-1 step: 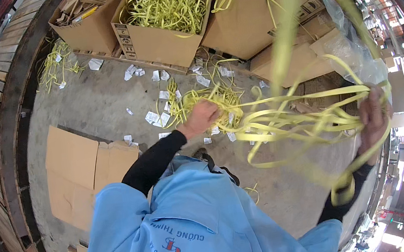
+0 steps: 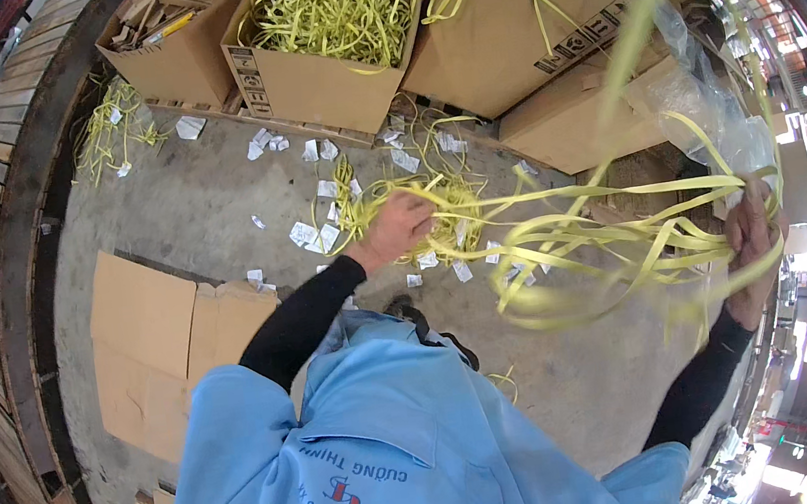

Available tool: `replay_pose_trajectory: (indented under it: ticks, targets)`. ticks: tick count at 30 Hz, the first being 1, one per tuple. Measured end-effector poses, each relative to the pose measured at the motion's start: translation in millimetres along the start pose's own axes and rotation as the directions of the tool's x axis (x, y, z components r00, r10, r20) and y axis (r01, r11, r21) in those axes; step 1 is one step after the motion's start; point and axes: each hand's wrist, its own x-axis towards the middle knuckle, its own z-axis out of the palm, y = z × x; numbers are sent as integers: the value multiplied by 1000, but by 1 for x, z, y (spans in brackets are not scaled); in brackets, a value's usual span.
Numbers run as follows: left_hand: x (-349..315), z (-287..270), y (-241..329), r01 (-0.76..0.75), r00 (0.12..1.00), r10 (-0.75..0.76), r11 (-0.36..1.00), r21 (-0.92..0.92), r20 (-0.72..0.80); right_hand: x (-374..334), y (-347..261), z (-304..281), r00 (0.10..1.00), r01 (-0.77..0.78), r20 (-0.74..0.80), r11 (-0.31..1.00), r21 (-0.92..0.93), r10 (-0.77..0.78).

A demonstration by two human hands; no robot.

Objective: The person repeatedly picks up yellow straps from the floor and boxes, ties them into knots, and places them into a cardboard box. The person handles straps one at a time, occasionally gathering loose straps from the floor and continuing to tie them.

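Note:
Between my two hands stretches a loose bundle of yellow strapping bands (image 2: 613, 236). My left hand (image 2: 400, 224) is closed on one end of the bands, above a tangled heap of the same strapping (image 2: 458, 200) on the floor. Far to the right, my right hand (image 2: 751, 229) grips the other end, with bands looping around its fingers. Some strands rise blurred past that hand toward the upper right.
An open cardboard box full of yellow strapping (image 2: 322, 81) stands at the back, beside a box of cardboard scraps (image 2: 169, 64). Torn white paper pieces (image 2: 306, 236) litter the concrete floor. Flattened cardboard (image 2: 147, 339) lies at left; clear plastic film (image 2: 708, 104) hangs at right.
The loose bands and loops by my right hand have swung and changed shape. My right forearm has shifted slightly to the right; my left hand has barely moved.

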Motion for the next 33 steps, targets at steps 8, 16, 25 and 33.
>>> replay_pose_trajectory:
  ticks: [8,16,25,33]
  targets:
    - [-74,-72,-128,244,945,-313,868,433,94,0,99,-286,866,148,-494,982,117,-71]
    - [-80,-99,-108,342,938,-309,902,263,-159,-45,266,-395,586,-184,-809,964,-190,-48]
    - [40,-57,33,142,986,-126,978,-152,109,8,242,-119,932,-147,-271,935,322,240]
    - [59,-56,71,171,985,-156,946,-275,77,19,90,2,975,-115,210,967,228,67]
